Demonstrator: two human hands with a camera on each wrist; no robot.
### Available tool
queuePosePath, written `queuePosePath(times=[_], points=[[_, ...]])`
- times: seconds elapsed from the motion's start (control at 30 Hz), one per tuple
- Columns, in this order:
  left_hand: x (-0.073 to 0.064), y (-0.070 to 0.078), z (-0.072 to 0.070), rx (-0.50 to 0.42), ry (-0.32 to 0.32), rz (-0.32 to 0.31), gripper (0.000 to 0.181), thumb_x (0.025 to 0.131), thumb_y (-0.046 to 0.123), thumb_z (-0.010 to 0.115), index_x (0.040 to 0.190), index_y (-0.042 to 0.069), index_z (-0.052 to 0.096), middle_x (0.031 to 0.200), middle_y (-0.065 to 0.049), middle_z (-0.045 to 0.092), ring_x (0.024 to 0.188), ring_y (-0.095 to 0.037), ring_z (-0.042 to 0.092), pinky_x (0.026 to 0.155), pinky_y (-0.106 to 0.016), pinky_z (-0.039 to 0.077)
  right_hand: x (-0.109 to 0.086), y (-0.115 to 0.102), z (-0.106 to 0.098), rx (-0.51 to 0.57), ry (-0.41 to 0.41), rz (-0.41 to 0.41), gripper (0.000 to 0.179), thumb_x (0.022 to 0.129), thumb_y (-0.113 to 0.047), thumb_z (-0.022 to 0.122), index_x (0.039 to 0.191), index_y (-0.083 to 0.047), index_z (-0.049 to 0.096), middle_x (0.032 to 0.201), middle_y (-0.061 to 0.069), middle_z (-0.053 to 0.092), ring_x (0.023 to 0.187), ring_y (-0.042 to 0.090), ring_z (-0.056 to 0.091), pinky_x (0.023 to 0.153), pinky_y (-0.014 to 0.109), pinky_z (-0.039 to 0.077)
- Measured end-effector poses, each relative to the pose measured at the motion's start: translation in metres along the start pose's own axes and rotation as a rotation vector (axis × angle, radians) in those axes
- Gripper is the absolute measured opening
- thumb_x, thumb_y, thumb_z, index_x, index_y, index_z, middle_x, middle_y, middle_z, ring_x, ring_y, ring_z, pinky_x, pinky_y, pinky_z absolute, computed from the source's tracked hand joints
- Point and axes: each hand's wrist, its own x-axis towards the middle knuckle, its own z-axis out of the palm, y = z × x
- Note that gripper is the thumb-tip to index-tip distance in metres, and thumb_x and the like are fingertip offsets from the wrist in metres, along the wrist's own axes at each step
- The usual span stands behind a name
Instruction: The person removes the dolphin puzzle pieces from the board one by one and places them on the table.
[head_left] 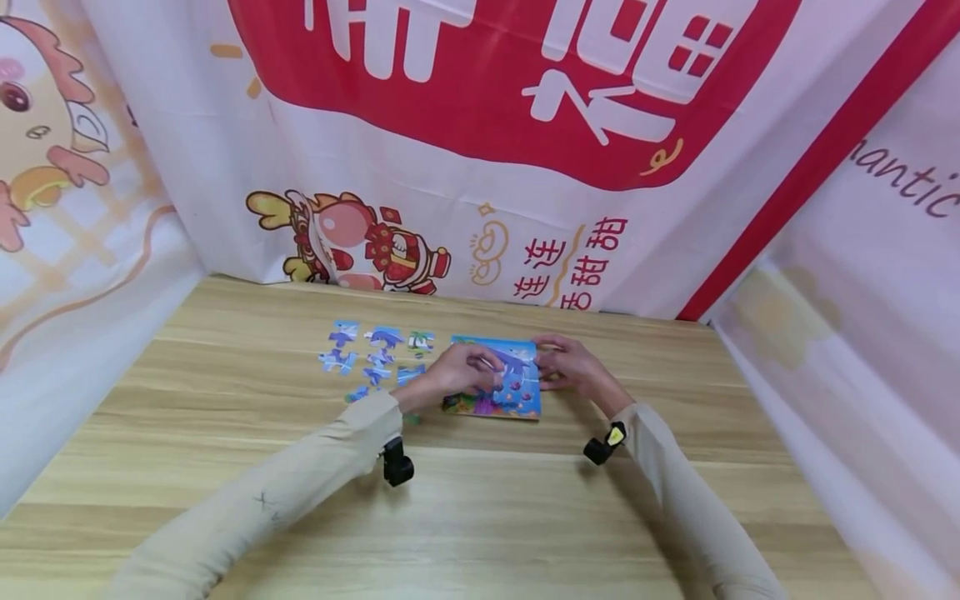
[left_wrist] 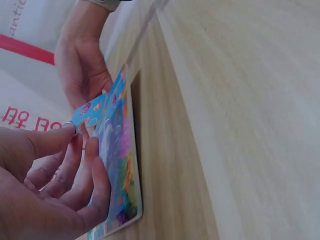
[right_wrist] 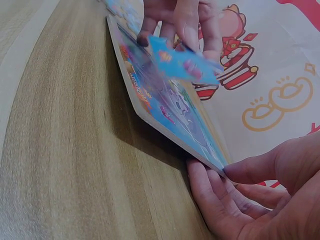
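Note:
My left hand [head_left: 471,372] is over the puzzle board [head_left: 487,409], pinching a blue jigsaw piece [right_wrist: 185,66] between thumb and fingers. The piece carries small pink and orange sea-creature prints and is held tilted above the board's face in the right wrist view. At the board's right edge, my right hand [head_left: 573,367] grips the rim, thumb on the upper side and fingers curled underneath. The board shows a colourful underwater picture with a purple-blue dolphin. In the left wrist view, the jigsaw piece [left_wrist: 89,111] overlaps the board, and my left fingers partly hide the picture.
Several loose jigsaw pieces [head_left: 384,336] lie spread on the wooden table [head_left: 480,508] left of the board, some partly behind my left forearm. A printed cloth [head_left: 450,208] hangs behind the table's far edge, with more cloth at both sides.

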Motion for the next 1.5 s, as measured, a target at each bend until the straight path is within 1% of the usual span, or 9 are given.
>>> queuePosePath(times=[0.17, 0.3, 0.47, 0.57, 0.77, 1.07, 1.23, 1.37, 1.5], points=[[-0.006, -0.001, -0.016, -0.048, -0.053, -0.008, 0.027, 0.101, 0.012, 0.07, 0.125, 0.0, 0.068, 0.111, -0.018, 0.074, 0.084, -0.019, 0.074, 0.081, -0.042, 0.064, 0.0, 0.0, -0.001, 0.004, -0.004, -0.001, 0.051, 0.104, 0.0, 0.056, 0.154, -0.004, 0.045, 0.094, 0.007, 0.065, 0.081, 0.018, 0.065, 0.079, 0.037, 0.065], [-0.014, 0.0, -0.029, -0.046, -0.072, -0.017, 0.028, 0.103, 0.017, 0.068, 0.127, 0.002, 0.068, 0.115, -0.018, 0.072, 0.089, -0.019, 0.073, 0.085, -0.043, 0.064, -0.001, 0.001, -0.002, 0.01, -0.015, -0.009, 0.05, 0.105, 0.001, 0.055, 0.154, -0.003, 0.044, 0.095, 0.008, 0.065, 0.081, 0.018, 0.066, 0.078, 0.036, 0.065], [-0.029, -0.003, -0.045, -0.032, -0.052, -0.041, 0.029, 0.104, 0.019, 0.067, 0.128, 0.004, 0.068, 0.118, -0.017, 0.069, 0.098, -0.024, 0.072, 0.09, -0.046, 0.062, -0.001, 0.002, -0.003, 0.008, -0.024, -0.019, 0.05, 0.105, 0.001, 0.055, 0.154, -0.002, 0.043, 0.099, 0.009, 0.065, 0.083, 0.019, 0.066, 0.079, 0.037, 0.065], [-0.041, -0.009, -0.055, -0.026, -0.043, -0.069, 0.03, 0.104, 0.019, 0.067, 0.129, 0.003, 0.067, 0.118, -0.017, 0.068, 0.095, -0.025, 0.073, 0.089, -0.045, 0.063, 0.0, 0.002, -0.002, 0.005, -0.031, -0.013, 0.05, 0.105, 0.0, 0.056, 0.153, -0.003, 0.043, 0.101, 0.009, 0.066, 0.084, 0.019, 0.066, 0.08, 0.038, 0.065], [-0.062, -0.023, -0.078, -0.03, -0.014, -0.08, 0.034, 0.103, 0.017, 0.068, 0.131, -0.002, 0.064, 0.112, -0.017, 0.067, 0.087, -0.023, 0.072, 0.081, -0.039, 0.064, 0.0, -0.001, -0.001, -0.008, -0.036, -0.018, 0.05, 0.106, -0.002, 0.056, 0.154, -0.003, 0.042, 0.102, 0.009, 0.065, 0.084, 0.019, 0.065, 0.079, 0.037, 0.065], [-0.086, -0.03, -0.118, 0.069, 0.017, -0.127, 0.035, 0.105, 0.017, 0.065, 0.134, -0.003, 0.063, 0.112, -0.015, 0.066, 0.091, -0.021, 0.069, 0.083, -0.036, 0.064, 0.003, 0.006, -0.006, 0.003, -0.052, -0.034, 0.05, 0.106, 0.0, 0.054, 0.155, -0.002, 0.041, 0.1, 0.009, 0.066, 0.083, 0.018, 0.067, 0.078, 0.035, 0.065], [-0.104, -0.035, -0.14, 0.089, 0.061, -0.176, 0.039, 0.104, 0.017, 0.067, 0.137, -0.003, 0.061, 0.119, -0.017, 0.063, 0.091, -0.021, 0.071, 0.084, -0.036, 0.064, 0.003, 0.008, -0.008, 0.009, -0.078, -0.05, 0.054, 0.104, 0.004, 0.057, 0.155, -0.001, 0.04, 0.12, 0.018, 0.066, 0.088, 0.017, 0.069, 0.082, 0.037, 0.065], [-0.119, -0.039, -0.157, 0.138, 0.07, -0.175, 0.042, 0.104, 0.018, 0.067, 0.138, -0.005, 0.059, 0.12, -0.018, 0.064, 0.09, -0.02, 0.072, 0.082, -0.037, 0.064, 0.002, 0.009, -0.011, 0.009, -0.096, -0.06, 0.056, 0.105, 0.004, 0.056, 0.157, 0.0, 0.037, 0.139, 0.027, 0.058, 0.091, 0.016, 0.07, 0.083, 0.037, 0.064], [-0.129, -0.045, -0.172, 0.182, 0.088, -0.155, 0.039, 0.104, 0.014, 0.065, 0.135, -0.01, 0.06, 0.113, -0.019, 0.067, 0.084, -0.019, 0.071, 0.077, -0.035, 0.065, 0.001, 0.01, -0.013, 0.008, -0.101, -0.064, 0.057, 0.105, 0.002, 0.057, 0.158, 0.001, 0.035, 0.139, 0.027, 0.057, 0.093, 0.015, 0.07, 0.083, 0.035, 0.064]])
